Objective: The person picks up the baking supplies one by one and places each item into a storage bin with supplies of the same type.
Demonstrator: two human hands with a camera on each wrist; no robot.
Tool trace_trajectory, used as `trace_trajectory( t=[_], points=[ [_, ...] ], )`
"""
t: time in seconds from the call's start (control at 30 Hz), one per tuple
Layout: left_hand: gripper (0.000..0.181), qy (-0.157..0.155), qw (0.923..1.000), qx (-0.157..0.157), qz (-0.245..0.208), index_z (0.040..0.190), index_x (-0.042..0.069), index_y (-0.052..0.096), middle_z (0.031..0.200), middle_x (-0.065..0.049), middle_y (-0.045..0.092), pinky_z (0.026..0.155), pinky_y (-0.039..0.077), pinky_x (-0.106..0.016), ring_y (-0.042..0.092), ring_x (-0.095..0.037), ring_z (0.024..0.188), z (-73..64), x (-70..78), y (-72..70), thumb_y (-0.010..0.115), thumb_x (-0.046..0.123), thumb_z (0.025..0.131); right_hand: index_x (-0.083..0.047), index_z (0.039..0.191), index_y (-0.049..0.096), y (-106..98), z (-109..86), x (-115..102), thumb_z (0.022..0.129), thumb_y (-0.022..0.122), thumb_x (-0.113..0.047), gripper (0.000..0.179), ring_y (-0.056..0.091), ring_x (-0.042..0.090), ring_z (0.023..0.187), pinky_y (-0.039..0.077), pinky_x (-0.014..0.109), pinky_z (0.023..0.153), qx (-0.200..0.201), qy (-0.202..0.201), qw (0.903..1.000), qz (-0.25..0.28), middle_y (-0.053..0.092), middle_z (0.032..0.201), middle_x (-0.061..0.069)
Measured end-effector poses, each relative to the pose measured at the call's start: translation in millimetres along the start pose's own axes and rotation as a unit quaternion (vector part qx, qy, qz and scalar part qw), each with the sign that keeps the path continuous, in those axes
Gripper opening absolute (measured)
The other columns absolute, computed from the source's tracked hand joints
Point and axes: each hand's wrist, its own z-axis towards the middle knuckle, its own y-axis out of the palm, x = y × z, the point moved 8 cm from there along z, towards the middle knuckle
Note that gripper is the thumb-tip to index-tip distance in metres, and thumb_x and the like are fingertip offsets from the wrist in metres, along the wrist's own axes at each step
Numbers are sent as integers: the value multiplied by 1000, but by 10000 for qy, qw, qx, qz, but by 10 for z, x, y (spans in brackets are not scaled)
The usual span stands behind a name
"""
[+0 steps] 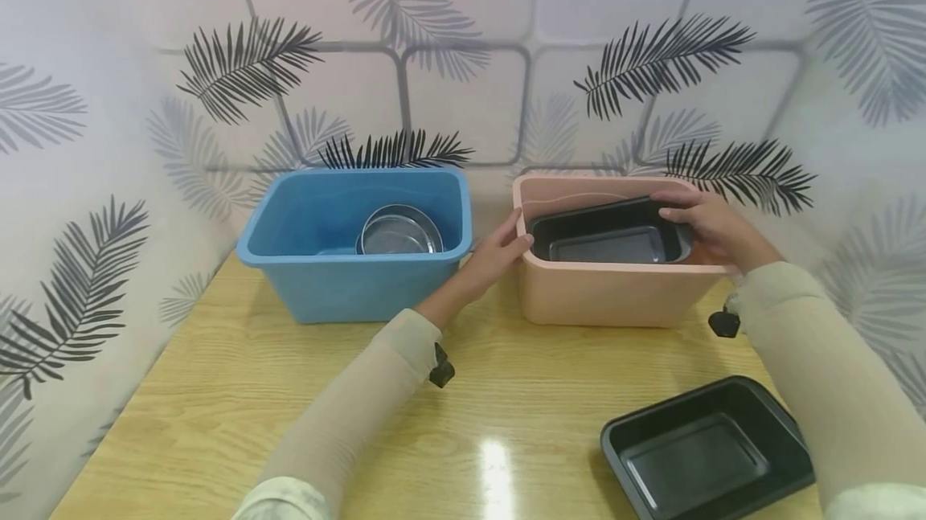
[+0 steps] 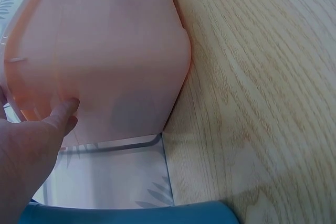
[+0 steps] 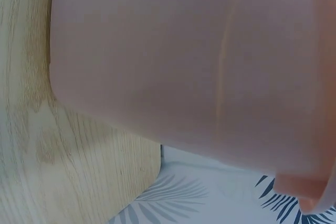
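At the left end of the pink plastic bin [image 1: 593, 295], my left hand [image 1: 495, 259] grips the rim, the thumb reaching over the edge. The left wrist view shows that hand [image 2: 31, 150] against the bin's outer wall [image 2: 115, 51]. Inside the bin lies a dark rectangular baking pan [image 1: 608, 245], tilted, its right end higher. My right hand [image 1: 712, 223] pinches this pan at its upper right rim, the thumb on the inner side. In the right wrist view only the bin's wall [image 3: 157, 66] shows large; the hand is out of sight there.
A blue plastic bin [image 1: 354, 287] stands to the left, with round metal pans [image 1: 398, 235] inside. Another dark baking pan [image 1: 698, 456] sits at the table's front right, under my right forearm. Behind the wooden table [image 1: 289, 399] rises a leaf-patterned wall covering [image 1: 463, 102].
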Motion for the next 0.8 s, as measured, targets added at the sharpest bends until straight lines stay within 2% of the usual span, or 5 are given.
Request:
trace_trajectory(
  t=[0.2, 0.5, 0.63, 0.7, 0.8],
  points=[
    [68, 81, 10000, 6, -25, 163, 16, 16, 165, -21, 23, 115, 42, -43, 40, -28, 146, 4, -12, 2, 52, 21, 106, -2, 153, 40, 27, 60, 24, 102, 61, -21, 58, 65, 0, 87, 60, 23, 76, 81, 18, 9990, -445, 59, 121, -4],
    [67, 69, 9998, -9, -159, 163, 17, 16, 166, -17, 22, 115, 41, -44, 37, -27, 148, 19, -28, 16, 52, 21, 106, 4, 155, 30, 73, 103, 76, 105, 54, -19, 60, 71, 6, 86, 62, 27, 78, -218, -21, 9996, -156, 64, 117, 0],
    [67, 55, 9999, -17, -143, 163, 17, 16, 166, -19, 21, 116, 40, -44, 36, -28, 148, 13, -21, 18, 52, 21, 107, 0, 157, 30, 60, 111, 72, 106, 53, -23, 60, 65, 22, 117, 56, 37, 99, -71, -28, 9978, -654, 49, 149, 21],
    [67, 57, 9999, -10, -142, 163, 17, 15, 166, -19, 21, 116, 40, -45, 36, -28, 148, 10, -18, 16, 52, 21, 107, -2, 158, 29, 60, 123, 70, 106, 52, -23, 60, 50, 33, 137, 45, 45, 113, -29, 2, 9966, -818, 33, 160, 25],
    [68, 51, 9999, -9, -164, 163, 17, 15, 166, -19, 20, 117, 39, -46, 35, -28, 148, 10, -19, 13, 52, 21, 107, -2, 159, 25, 79, 139, 74, 106, 52, -21, 62, 28, 46, 148, 28, 59, 120, -124, 66, 9965, -819, 24, 162, 28]
  ],
)
